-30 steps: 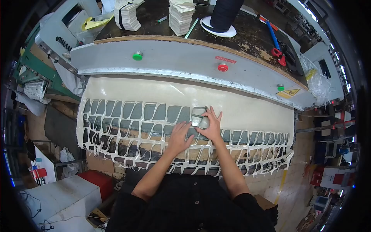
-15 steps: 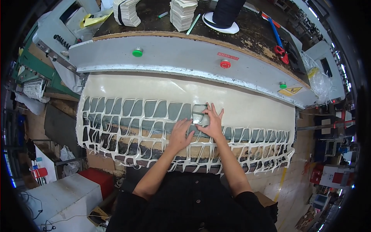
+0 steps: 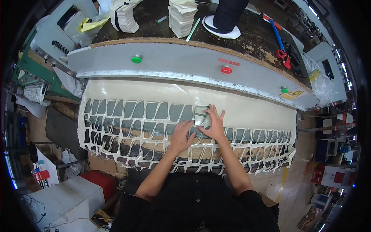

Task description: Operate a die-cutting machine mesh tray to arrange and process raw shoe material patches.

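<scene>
A small metal cutting die [image 3: 200,114], an open frame with a crossbar, stands on a cream sheet [image 3: 255,105] beside the last of a row of cut-out holes. My right hand [image 3: 215,124] grips its right side between thumb and fingers, the outer fingers spread over the sheet. Lying just below and left of the die, my left hand [image 3: 181,136] has its fingers stretched out on the cut edge, fingertips close to the die's lower left corner. The near part of the sheet is a net of thin strips, with a grey-green surface [image 3: 154,111] showing through.
A grey press beam [image 3: 170,63] crosses behind the sheet, carrying green buttons [image 3: 136,58] and a red button [image 3: 226,69]. On its top stand stacks of cream pieces [image 3: 181,17], a black thread cone [image 3: 230,15], a pen [image 3: 193,29] and red-handled scissors [image 3: 283,58].
The view has shifted slightly, so the beam sits lower in the picture. My right fingers lie a little flatter along the die; both hands stay at the same place on the sheet.
</scene>
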Demonstrator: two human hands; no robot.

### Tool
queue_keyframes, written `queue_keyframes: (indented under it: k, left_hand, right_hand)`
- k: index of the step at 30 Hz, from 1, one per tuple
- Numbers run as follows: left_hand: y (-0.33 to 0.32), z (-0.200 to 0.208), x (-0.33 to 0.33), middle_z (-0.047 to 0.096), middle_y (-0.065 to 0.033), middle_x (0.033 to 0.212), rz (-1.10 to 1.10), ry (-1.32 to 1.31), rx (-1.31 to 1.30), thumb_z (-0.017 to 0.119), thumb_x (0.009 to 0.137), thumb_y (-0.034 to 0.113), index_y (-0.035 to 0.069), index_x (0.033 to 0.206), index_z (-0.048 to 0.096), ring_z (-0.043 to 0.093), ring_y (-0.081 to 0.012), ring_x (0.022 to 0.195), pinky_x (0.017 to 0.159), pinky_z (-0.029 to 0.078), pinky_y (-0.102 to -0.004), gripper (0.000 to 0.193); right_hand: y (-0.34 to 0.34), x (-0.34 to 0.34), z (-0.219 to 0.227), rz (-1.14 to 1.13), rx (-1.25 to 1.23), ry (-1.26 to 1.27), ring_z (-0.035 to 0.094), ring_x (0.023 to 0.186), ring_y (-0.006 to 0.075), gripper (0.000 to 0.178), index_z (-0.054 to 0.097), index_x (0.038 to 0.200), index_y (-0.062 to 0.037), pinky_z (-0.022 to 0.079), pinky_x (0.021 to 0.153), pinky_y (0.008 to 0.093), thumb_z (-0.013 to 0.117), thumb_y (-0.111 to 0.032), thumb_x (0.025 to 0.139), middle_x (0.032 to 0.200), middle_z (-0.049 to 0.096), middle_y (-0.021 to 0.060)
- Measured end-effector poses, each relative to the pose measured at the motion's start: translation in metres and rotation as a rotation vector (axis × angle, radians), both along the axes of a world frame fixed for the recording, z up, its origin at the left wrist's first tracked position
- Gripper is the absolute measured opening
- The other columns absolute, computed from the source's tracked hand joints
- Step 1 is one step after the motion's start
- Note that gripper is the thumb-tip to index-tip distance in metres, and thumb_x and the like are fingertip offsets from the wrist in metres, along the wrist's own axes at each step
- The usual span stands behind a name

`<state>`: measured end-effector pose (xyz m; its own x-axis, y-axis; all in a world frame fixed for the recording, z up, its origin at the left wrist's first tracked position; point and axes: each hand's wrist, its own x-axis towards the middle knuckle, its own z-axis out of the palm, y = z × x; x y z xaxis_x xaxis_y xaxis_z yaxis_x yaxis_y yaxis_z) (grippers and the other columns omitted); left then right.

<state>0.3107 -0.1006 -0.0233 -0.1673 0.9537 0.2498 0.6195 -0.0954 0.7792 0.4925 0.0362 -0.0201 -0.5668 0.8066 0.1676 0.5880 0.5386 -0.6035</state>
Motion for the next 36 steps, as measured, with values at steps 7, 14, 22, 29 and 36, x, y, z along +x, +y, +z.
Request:
queue_keyframes:
  k: [7,14,22,29,36]
  left_hand:
    - [0.042,0.028,-0.034,0.075,-0.0215,0.12,0.192,-0.17,0.071,0.077,0.096,0.018,0.002,0.134,0.068,0.074,-0.0356,0.112,0.099,0.057,-0.0444,0.043]
    - [0.15,0.126,-0.029,0.077,-0.0122,0.08,0.183,-0.309,0.189,0.085,0.093,0.024,0.001,0.103,0.075,0.075,-0.0207,0.07,0.066,0.059,-0.0343,0.027]
    - [0.216,0.168,-0.029,0.065,-0.0109,0.062,0.359,0.076,0.338,0.093,0.086,0.037,0.002,0.075,0.063,0.058,-0.021,0.052,0.054,0.048,-0.0344,0.047]
    - [0.087,0.072,-0.069,0.072,-0.0134,0.069,0.128,0.105,-0.079,0.083,0.093,0.031,0.003,0.09,0.077,0.071,-0.0244,0.063,0.064,0.056,-0.0368,0.028]
    - [0.135,0.136,-0.057,0.077,-0.0122,0.08,0.221,-0.047,0.257,0.088,0.09,0.031,0.004,0.111,0.076,0.073,-0.0235,0.069,0.072,0.058,-0.0351,0.037]
  right_hand:
    - [-0.028,0.025,0.058,-0.004,0.081,0.113,0.046,0.151,0.042,0.087,0.054,0.146,-0.0101,0.031,0.123,0.0658,0.096,-0.037,0.074,0.157,0.055,0.021]
    - [-0.084,0.074,0.041,0.185,-0.229,-0.111,0.064,0.112,0.0374,0.051,0.076,0.119,-0.0104,0.051,0.099,0.0471,0.09,-0.041,0.081,0.114,0.066,0.0124]
    - [-0.068,0.03,0.041,0.012,-0.107,-0.046,0.06,0.115,0.0351,0.055,0.075,0.122,-0.0122,0.048,0.104,0.0467,0.092,-0.042,0.079,0.112,0.064,0.0112]
    - [-0.059,0.029,0.02,-0.031,-0.083,0.071,0.059,0.12,0.0363,0.053,0.071,0.126,-0.014,0.046,0.107,0.0469,0.091,-0.034,0.08,0.12,0.064,0.0109]
    - [-0.057,0.038,0.006,-0.052,0.045,0.067,0.06,0.118,0.033,0.041,0.074,0.122,-0.016,0.045,0.108,0.0465,0.086,-0.031,0.086,0.117,0.064,0.0081]
